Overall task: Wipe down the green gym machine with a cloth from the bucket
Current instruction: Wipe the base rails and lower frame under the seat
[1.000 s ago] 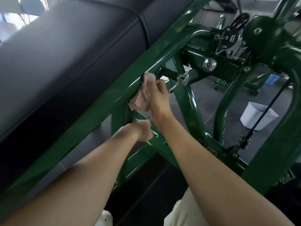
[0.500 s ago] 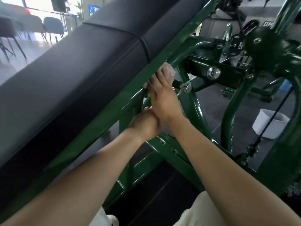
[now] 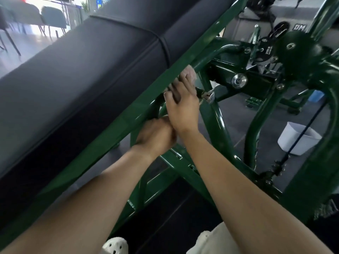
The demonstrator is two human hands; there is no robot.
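Observed right hand high on the dark green steel-tube gym machine, fingers nearly straight and laid over a crumpled pale pink cloth, pressing it against the lower edge of the long slanted green frame rail at the junction with a curved tube; thumb stretched out along the rail. Noted only a small tuft of cloth showing past the fingertips, rest hidden under the hand. Found left hand directly below, touching the right wrist, knuckles to the camera, fingers curled round a green cross-strut of the same machine; inner side of that grip hidden. Logged broad black padded vinyl bench cushion lying along the top of the slanted rail, filling the upper left, one seam across it. Recorded round chrome knob on the pivot block to the right of the cloth, and small chrome pull-pin just beside the right hand's knuckles. Located white plastic bucket on the grey floor at right, well apart from both hands, thin black cable crossing in front of it. Noted blue bin farther back, grey chairs at upper left, white perforated clog at the bottom edge
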